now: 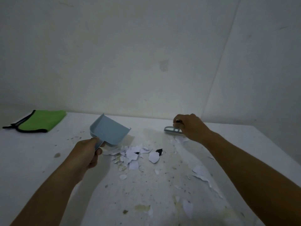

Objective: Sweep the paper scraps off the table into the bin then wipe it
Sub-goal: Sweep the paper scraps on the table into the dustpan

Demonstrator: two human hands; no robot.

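My left hand (88, 152) grips the handle of a light blue dustpan (109, 129), which is tilted up just above the white table (244, 144). My right hand (189, 126) grips a small blue-grey brush (172, 129) that touches the table at the back right. Between them lies a heap of white and black paper scraps (135, 155). More torn white scraps (202, 175) are strewn toward the front right.
A folded green cloth (40, 121) with black trim lies at the table's back left. The tabletop is stained and speckled with crumbs. A plain wall rises right behind the table. No bin is in view.
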